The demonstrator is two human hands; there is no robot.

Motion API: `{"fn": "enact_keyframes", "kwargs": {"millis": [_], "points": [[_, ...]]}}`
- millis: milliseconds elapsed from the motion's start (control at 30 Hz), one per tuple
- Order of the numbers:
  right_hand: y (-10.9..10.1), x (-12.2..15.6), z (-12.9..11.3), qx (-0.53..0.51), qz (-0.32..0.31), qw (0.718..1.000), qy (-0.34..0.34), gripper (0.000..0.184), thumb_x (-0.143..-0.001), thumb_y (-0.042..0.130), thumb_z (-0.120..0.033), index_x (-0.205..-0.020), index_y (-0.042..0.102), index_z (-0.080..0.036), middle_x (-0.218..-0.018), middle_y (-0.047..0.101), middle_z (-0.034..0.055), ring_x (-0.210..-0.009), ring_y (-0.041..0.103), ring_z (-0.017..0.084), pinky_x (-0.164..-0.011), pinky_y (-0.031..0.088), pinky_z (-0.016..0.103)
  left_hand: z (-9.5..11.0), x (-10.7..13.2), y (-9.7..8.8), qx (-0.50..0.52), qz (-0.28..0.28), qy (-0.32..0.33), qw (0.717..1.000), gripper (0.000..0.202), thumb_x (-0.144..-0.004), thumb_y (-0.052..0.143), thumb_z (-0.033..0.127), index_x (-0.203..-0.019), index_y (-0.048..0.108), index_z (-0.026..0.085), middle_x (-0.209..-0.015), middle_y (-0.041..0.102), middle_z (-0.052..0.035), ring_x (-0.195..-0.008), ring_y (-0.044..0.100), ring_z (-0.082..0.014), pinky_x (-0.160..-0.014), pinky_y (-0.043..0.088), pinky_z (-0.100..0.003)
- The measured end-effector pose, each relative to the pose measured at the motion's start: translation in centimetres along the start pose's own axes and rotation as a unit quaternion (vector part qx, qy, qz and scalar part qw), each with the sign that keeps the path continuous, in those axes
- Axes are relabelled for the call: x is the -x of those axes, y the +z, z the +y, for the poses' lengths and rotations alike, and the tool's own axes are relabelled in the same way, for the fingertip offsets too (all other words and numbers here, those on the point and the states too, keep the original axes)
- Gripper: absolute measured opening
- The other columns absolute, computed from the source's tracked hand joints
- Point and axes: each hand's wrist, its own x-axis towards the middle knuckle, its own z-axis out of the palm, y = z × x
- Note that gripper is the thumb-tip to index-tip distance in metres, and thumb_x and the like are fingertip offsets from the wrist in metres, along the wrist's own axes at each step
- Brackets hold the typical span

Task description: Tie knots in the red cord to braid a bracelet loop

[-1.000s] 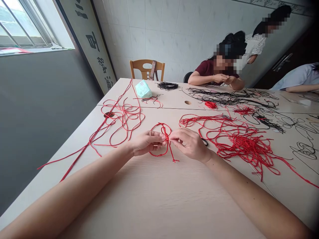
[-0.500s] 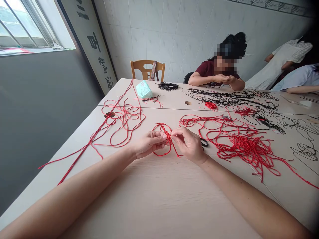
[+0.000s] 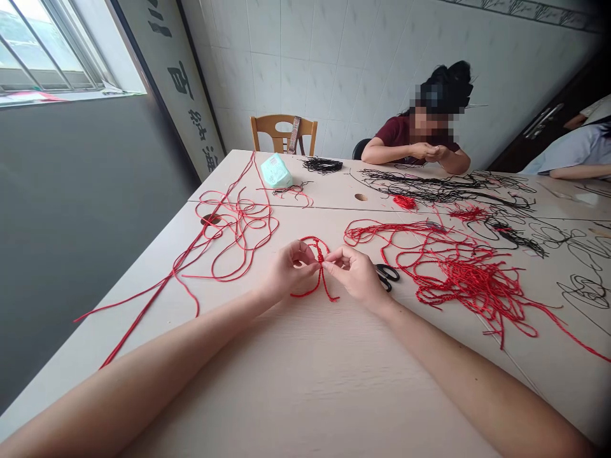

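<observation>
Handicraft workroom, white tiled wall (image 3: 310,76), shared table (image 3: 305,381), heaped red cords (image 3: 463,280), seated co-worker (image 3: 410,133)

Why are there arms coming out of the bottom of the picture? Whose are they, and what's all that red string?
The camera is worn on a person's head and looks forward and down, so you see what that person sees. The arms are their own! Their left hand and right hand are pinching a small loop of twisted red cord between their fingers. On the pale table lie a big tangle of red cord, some black cord, and black-handled scissors close to the right hand. Across the table, another person sits with their hands together.
</observation>
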Motion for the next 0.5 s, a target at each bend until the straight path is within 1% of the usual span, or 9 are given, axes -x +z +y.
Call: {"fn": "enact_keyframes", "kwargs": {"millis": [67, 133, 200, 267, 367, 433, 500], "points": [[0.1, 0.12, 0.15, 0.044, 0.019, 0.999, -0.013, 0.011, -0.076, 0.06, -0.03, -0.077, 0.059, -0.019, -0.067, 0.059, 0.0001, -0.059, 0.051, 0.013, -0.057, 0.04, 0.026, -0.19, 0.07, 0.16, 0.011, 0.0, 0.005, 1.0, 0.02, -0.074, 0.065, 0.03, -0.079, 0.052, 0.016, -0.079, 0.06, -0.0027, -0.072, 0.055, -0.0118, -0.066, 0.041, -0.025], [0.12, 0.14, 0.21, 0.055, 0.042, 0.997, -0.02, 0.008, -0.075, 0.06, -0.027, -0.076, 0.058, -0.019, -0.064, 0.057, -0.0007, -0.056, 0.049, 0.012, -0.055, 0.039, 0.026, -0.11, 0.12, 0.23, 0.053, -0.009, -0.015, 0.998, 0.019, -0.075, 0.063, 0.03, -0.08, 0.052, 0.016, -0.08, 0.061, -0.0032, -0.074, 0.056, -0.0121, -0.068, 0.041, -0.025], [0.06, 0.04, 0.16, 0.03, 0.065, 0.997, -0.016, 0.009, -0.074, 0.061, -0.027, -0.074, 0.057, -0.019, -0.066, 0.058, 0.0001, -0.057, 0.05, 0.012, -0.055, 0.039, 0.026, 0.18, 0.14, 0.21, 0.107, -0.018, -0.047, 0.993, 0.019, -0.076, 0.062, 0.031, -0.082, 0.053, 0.015, -0.084, 0.063, -0.0041, -0.078, 0.057, -0.0127, -0.071, 0.042, -0.026], [-0.05, -0.12, 0.06, -0.008, 0.081, 0.997, -0.006, 0.011, -0.074, 0.062, -0.028, -0.073, 0.056, -0.019, -0.07, 0.06, 0.0012, -0.06, 0.051, 0.013, -0.056, 0.04, 0.026, 0.48, 0.13, 0.14, 0.144, -0.021, -0.08, 0.986, 0.023, -0.075, 0.065, 0.032, -0.087, 0.055, 0.015, -0.087, 0.064, -0.0049, -0.083, 0.059, -0.0138, -0.076, 0.042, -0.027], [-0.14, -0.33, 0.02, -0.055, 0.098, 0.994, 0.009, 0.013, -0.073, 0.063, -0.029, -0.072, 0.056, -0.018, -0.068, 0.058, 0.0005, -0.059, 0.05, 0.012, -0.056, 0.04, 0.026, 0.6, 0.09, 0.12, 0.16, -0.031, -0.116, 0.98, 0.032, -0.07, 0.069, 0.034, -0.094, 0.058, 0.016, -0.086, 0.066, -0.0046, -0.081, 0.06, -0.0145, -0.077, 0.042, -0.029], [-0.07, -0.4, 0.15, -0.091, 0.104, 0.99, 0.028, 0.015, -0.072, 0.064, -0.03, -0.072, 0.056, -0.018, -0.066, 0.057, -0.0007, -0.058, 0.048, 0.011, -0.055, 0.038, 0.025, 0.5, 0.06, 0.16, 0.162, -0.032, -0.113, 0.98, 0.034, -0.068, 0.071, 0.035, -0.095, 0.06, 0.017, -0.083, 0.066, -0.0039, -0.077, 0.06, -0.0139, -0.074, 0.042, -0.029], [0.11, -0.39, 0.3, -0.133, 0.099, 0.985, 0.05, 0.016, -0.072, 0.065, -0.031, -0.072, 0.056, -0.018, -0.063, 0.054, -0.0021, -0.055, 0.045, 0.01, -0.052, 0.036, 0.024, 0.42, 0.05, 0.2, 0.164, -0.019, -0.09, 0.982, 0.032, -0.067, 0.072, 0.035, -0.091, 0.063, 0.016, -0.083, 0.066, -0.0037, -0.075, 0.059, -0.0134, -0.073, 0.042, -0.027]]}}
